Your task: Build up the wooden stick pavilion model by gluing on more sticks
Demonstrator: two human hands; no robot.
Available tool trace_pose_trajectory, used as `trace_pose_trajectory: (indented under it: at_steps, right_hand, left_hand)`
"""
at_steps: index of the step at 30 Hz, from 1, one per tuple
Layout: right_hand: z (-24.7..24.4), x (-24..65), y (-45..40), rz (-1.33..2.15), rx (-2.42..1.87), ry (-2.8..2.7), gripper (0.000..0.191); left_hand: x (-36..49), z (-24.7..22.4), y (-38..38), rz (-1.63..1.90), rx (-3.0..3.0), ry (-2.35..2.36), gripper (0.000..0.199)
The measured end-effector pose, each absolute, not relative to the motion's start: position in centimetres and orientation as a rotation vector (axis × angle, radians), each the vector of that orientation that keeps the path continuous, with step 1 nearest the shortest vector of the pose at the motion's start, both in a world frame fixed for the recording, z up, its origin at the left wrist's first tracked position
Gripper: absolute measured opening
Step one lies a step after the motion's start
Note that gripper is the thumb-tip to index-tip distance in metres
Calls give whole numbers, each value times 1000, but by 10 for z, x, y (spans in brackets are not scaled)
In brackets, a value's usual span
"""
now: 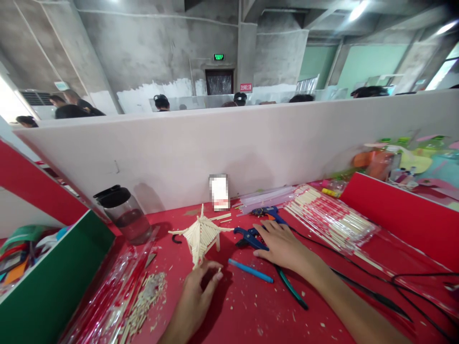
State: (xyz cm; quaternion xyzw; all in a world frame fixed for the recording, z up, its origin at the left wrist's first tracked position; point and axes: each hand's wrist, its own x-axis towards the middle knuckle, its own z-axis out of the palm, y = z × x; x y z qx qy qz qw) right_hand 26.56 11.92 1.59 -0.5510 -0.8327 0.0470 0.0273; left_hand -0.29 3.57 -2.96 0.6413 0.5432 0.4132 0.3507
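A star-shaped model built of pale wooden sticks (201, 235) stands on the red tabletop (251, 313). My left hand (197, 294) is at its near point, thumb and forefinger closed together. A tiny pale end, like a bit of stick, shows at those fingertips. My right hand (281, 244) lies palm down with fingers stretched over a pair of blue-handled pliers (249, 236); whether it grips them is hidden. A blue glue gun (267, 211) lies just beyond its fingers. Between my hands is a blue pen (251, 271). A green-handled tool (292, 287) sticks out below my right wrist.
Bagged sticks (333, 217) lie at right, beside a black cable (333, 247). A dark-lidded bottle (125, 215) stands at left, near stick scraps (145, 301) and plastic wrappers (103, 286). Green (64, 272) and red (401, 210) panels flank the table; a white partition (172, 157) rises behind.
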Motion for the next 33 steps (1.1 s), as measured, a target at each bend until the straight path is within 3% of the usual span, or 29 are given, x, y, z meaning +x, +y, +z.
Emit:
trace_pose_trajectory:
  at_steps: [9, 16, 22, 33]
  right_hand:
    - [6, 265, 127, 154, -1597, -2560, 54]
    - [-2, 263, 132, 144, -1637, -2508, 57]
    - [17, 260, 126, 149, -1673, -2466, 51]
    - [69, 244, 85, 792, -1543, -2515, 49]
  left_hand:
    - [-1, -21, 35, 1071, 1701, 1436, 24]
    - [0, -17, 31, 1077, 1721, 1427, 26]
    - [0, -17, 30, 1079, 1677, 1417, 29]
    - [1, -19, 28, 1052, 1659, 1371, 38]
